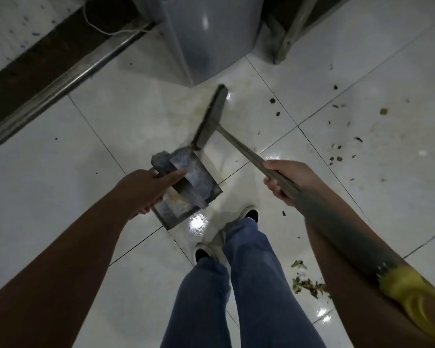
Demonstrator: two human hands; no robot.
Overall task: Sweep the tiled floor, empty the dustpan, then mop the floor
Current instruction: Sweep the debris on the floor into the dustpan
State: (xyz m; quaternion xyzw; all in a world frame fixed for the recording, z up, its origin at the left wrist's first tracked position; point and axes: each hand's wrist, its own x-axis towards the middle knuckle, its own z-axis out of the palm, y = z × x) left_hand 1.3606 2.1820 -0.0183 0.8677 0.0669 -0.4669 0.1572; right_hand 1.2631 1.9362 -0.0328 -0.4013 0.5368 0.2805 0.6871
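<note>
I am looking straight down at a glossy white tiled floor (60, 187). My left hand (146, 189) is gripping the handle of a dark metal dustpan (186, 187) at the centre of the frame, fingers curled round it, the pan appearing raised off the tiles and tilted. My right hand (286, 179) is closing its grip round the long handle of a broom (239, 144), right of centre. That handle is running from a yellow end cap at the lower right edge diagonally up and left to the broom head (211, 116), a narrow bar whose lower end is sitting just beside the dustpan's upper corner; contact is unclear.

The relation that matters: the dirt is lying on the far side from the pan. Loose debris (342, 149) is scattered at the right of the frame, and a leafy pile (309, 285) is sitting at the lower right beside my jeans-clad legs (236, 285). I judge the right hand nearer both. A grey appliance (201, 38) is standing at the top centre.
</note>
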